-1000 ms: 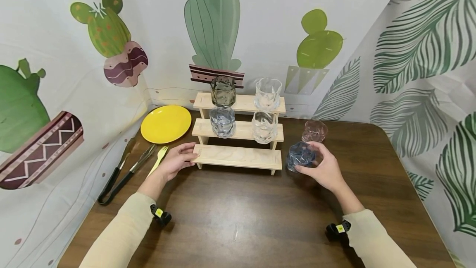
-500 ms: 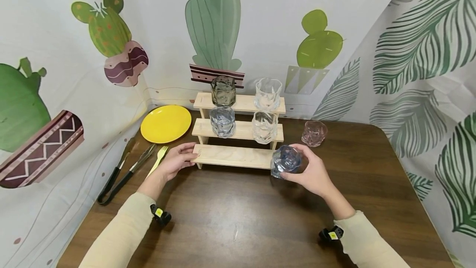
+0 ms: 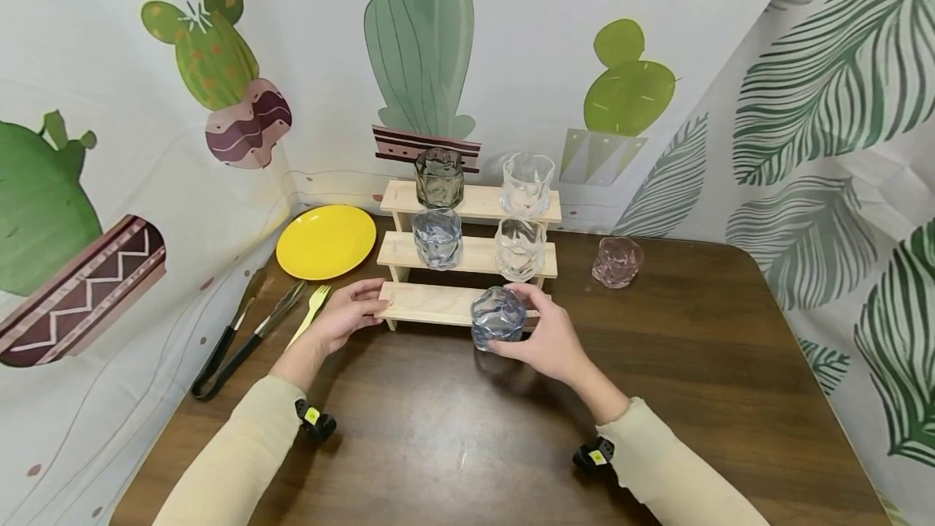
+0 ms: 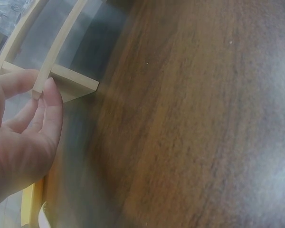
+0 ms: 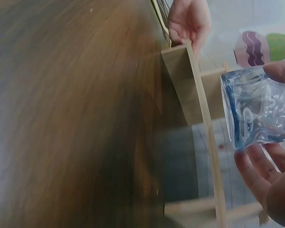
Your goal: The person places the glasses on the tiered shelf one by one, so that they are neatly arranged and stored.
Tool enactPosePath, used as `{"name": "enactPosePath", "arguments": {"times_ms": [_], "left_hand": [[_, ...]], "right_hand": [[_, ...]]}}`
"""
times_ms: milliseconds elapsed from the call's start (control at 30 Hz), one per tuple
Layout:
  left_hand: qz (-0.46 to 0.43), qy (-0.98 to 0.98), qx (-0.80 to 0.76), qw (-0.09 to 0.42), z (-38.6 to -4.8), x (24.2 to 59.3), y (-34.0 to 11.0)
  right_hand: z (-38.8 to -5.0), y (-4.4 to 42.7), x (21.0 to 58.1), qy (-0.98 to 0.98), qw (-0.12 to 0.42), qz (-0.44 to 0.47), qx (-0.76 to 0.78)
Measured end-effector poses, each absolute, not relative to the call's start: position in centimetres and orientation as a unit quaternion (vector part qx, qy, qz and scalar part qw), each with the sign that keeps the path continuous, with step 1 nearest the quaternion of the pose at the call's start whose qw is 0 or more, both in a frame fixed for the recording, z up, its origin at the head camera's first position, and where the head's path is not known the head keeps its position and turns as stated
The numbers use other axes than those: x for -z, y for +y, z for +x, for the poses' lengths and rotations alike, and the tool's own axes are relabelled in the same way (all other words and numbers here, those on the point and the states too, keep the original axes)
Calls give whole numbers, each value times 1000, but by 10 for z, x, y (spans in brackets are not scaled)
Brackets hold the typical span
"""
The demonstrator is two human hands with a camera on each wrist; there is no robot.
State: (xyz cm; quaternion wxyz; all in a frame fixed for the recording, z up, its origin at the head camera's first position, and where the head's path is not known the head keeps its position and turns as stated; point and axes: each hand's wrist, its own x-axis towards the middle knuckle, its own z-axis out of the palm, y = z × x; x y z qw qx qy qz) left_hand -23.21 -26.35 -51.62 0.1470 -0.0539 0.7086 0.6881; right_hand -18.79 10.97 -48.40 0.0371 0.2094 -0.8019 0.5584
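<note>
A three-step wooden display stand stands on the brown table. My left hand pinches the left end of its lowest step, with thumb and fingers on either side of the board in the left wrist view. My right hand grips a wavy blue glass by its side, over the lowest step's right half. In the right wrist view a small gap shows between the glass base and the board. Another blue glass and a clear glass sit on the middle step.
The top step carries a smoky grey glass and a clear glass. A pink glass stands on the table to the right. At left lie a yellow plate, a yellow fork and black-handled tongs.
My right hand has carried the blue glass leftward, from beside the stand's right end to over its lowest step. The left hand keeps its hold on the stand.
</note>
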Motion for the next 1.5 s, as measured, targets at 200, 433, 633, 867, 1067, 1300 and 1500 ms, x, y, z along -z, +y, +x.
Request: {"name": "enactPosePath", "arguments": {"times_ms": [200,433,633,867,1067,1300,1500], "left_hand": [[-48,709,-688,148,-233,516,-265],[-50,708,-689,148,-233,517,-265],[-49,706,-691,149,-233,516,-264],[-49,706,-691,150,-232,515,-263],[-54,704,-692,149,-233,515,-263],[-53,701,-695,149,-233,517,-262],[-57,701,-695,148,-233,516,-263]], "right_hand": [[-198,75,483,-800,33,208,-562],[-207,40,484,-800,41,192,-567],[-213,19,488,-800,52,190,-567],[-217,5,493,-803,58,177,-566],[-218,0,494,-808,58,169,-561],[-218,-4,497,-810,62,159,-561],[-217,-6,498,-807,68,157,-566]]}}
